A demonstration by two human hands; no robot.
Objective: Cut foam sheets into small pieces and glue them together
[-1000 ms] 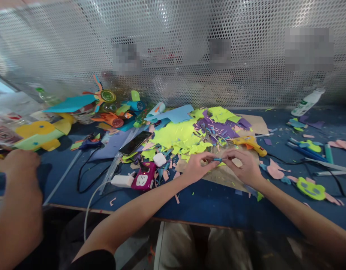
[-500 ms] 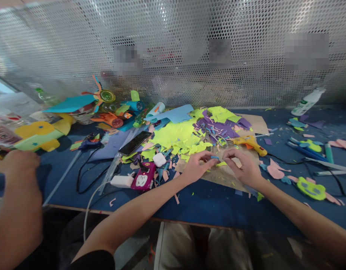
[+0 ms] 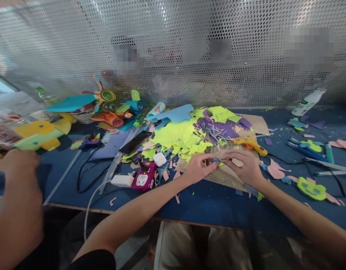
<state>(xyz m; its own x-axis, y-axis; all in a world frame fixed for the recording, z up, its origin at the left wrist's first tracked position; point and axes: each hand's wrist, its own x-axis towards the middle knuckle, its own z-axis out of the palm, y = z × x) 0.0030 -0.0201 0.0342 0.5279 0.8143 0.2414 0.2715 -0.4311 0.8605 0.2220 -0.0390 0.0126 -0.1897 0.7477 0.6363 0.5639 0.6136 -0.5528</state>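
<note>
Between thumb and fingers, my left hand (image 3: 199, 167) pinches a small blue piece (image 3: 216, 160), perhaps paper or foam. The fingertips of my right hand (image 3: 243, 167) are pressed together against the right end of that piece, close to the left fingertips. Both hands are over a brown sheet (image 3: 217, 179) strewn with scraps. Just beyond them lie scissors (image 3: 222, 141), partly buried in cuttings, and a yellow glue gun (image 3: 253, 144) with a black cord.
Lime-green scraps (image 3: 173, 135) and purple scraps (image 3: 214, 127) heap behind my hands. A black phone (image 3: 135, 142), a magenta power strip (image 3: 144, 176) and a white charger (image 3: 121, 181) are on the left. Another person's arm (image 3: 18, 195) reaches in at far left. A white bottle (image 3: 309, 102) leans at back right.
My right hand has moved slightly left, and its fingertips now meet the small blue piece beside my left fingers. My left hand has barely shifted.
</note>
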